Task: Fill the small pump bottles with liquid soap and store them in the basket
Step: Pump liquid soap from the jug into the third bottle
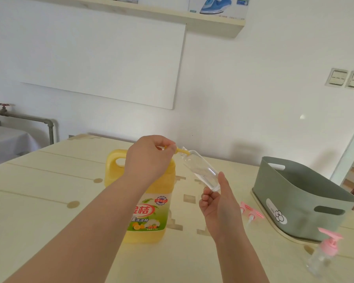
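Observation:
A big yellow soap jug [147, 203] stands on the pale table [39, 201]. My left hand [149, 156] grips the yellow pump spout [183, 151] on top of the jug. My right hand [219, 205] holds a small clear bottle [201, 170], without a cap, tilted, its open neck at the spout. Some clear liquid lies in its lower end. A second small clear bottle with a pink pump [323, 255] stands at the front right. Two loose pink pump heads [251, 212] lie beside the grey-green basket [294, 193].
The basket sits on a cream tray [274, 223] at the table's right side, near the edge. A wall shelf [192, 19] hangs above. A pipe with a valve [29, 119] runs at the far left.

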`<action>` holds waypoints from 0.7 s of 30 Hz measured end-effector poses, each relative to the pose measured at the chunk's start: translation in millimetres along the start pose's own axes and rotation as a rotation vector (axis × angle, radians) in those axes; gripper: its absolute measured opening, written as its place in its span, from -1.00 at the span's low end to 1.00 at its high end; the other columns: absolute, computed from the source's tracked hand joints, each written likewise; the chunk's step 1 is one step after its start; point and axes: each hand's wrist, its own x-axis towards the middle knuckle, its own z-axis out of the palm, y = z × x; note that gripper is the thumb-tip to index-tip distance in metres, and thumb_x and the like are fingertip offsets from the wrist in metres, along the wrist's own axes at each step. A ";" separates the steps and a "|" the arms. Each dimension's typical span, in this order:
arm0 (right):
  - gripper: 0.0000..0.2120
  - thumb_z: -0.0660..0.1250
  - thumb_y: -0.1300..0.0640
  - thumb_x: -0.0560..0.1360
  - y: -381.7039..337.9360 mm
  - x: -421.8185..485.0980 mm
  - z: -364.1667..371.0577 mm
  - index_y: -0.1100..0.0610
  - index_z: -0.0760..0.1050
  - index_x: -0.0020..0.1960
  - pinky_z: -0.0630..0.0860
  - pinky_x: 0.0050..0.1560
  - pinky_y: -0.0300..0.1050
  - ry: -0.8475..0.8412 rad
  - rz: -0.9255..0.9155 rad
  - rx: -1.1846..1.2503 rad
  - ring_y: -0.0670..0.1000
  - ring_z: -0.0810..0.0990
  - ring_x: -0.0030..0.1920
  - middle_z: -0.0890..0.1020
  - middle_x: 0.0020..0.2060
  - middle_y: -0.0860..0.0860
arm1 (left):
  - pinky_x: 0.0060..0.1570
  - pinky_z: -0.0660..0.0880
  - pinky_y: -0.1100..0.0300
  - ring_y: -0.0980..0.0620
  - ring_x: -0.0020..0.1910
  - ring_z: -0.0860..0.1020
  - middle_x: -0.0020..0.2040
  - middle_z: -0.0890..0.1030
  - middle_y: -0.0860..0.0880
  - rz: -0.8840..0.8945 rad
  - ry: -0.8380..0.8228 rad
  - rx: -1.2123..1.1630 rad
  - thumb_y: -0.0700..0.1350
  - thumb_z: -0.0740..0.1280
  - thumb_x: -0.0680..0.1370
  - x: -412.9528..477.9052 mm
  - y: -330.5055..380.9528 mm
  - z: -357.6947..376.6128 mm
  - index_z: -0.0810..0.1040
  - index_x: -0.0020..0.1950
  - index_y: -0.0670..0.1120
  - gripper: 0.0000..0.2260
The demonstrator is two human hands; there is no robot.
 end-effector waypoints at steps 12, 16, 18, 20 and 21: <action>-0.74 0.31 -0.02 0.54 7.4 2.9 -2.1 0.16 0.53 0.07 0.36 -0.49 -0.30 0.015 -0.017 0.037 -0.06 0.35 -0.43 0.42 -0.45 0.02 | 0.00 0.43 0.11 0.08 -0.14 0.50 -0.24 0.50 0.22 0.153 0.196 0.080 0.00 0.34 0.48 -9.7 -5.6 11.8 0.64 -0.19 0.08 -0.90; -0.71 0.32 -0.03 0.54 13.9 5.0 -5.3 0.17 0.53 0.10 0.36 -0.51 -0.30 0.036 -0.001 0.044 -0.06 0.35 -0.43 0.42 -0.46 0.01 | 0.14 0.39 0.02 0.05 -0.06 0.49 -0.26 0.53 0.19 0.242 0.223 0.151 -0.06 0.35 0.48 -10.9 -10.6 14.7 0.62 -0.22 0.02 -0.90; -0.71 0.31 -0.04 0.54 14.0 4.6 -4.6 0.17 0.52 0.10 0.35 -0.52 -0.30 0.037 0.001 0.047 -0.06 0.35 -0.44 0.42 -0.48 0.01 | 0.12 0.39 0.04 0.07 -0.13 0.48 -0.31 0.49 0.23 0.256 0.221 0.172 -0.06 0.35 0.48 -10.5 -10.4 14.3 0.62 -0.23 0.02 -0.90; -0.71 0.31 -0.05 0.54 13.3 2.4 -3.0 0.16 0.52 0.09 0.35 -0.53 -0.30 0.045 0.004 0.050 -0.06 0.35 -0.45 0.42 -0.49 0.01 | 0.08 0.39 0.07 0.14 -0.26 0.44 -0.37 0.41 0.26 0.254 0.208 0.177 -0.06 0.34 0.48 -10.8 -10.3 12.8 0.62 -0.23 0.03 -0.89; -0.72 0.31 -0.04 0.54 12.8 1.4 -2.4 0.16 0.52 0.09 0.35 -0.54 -0.30 0.049 0.003 0.051 -0.06 0.35 -0.45 0.42 -0.49 0.01 | 0.06 0.39 0.07 0.17 -0.29 0.43 -0.38 0.42 0.25 0.239 0.193 0.171 -0.05 0.34 0.48 -10.0 -10.5 11.8 0.61 -0.23 0.04 -0.89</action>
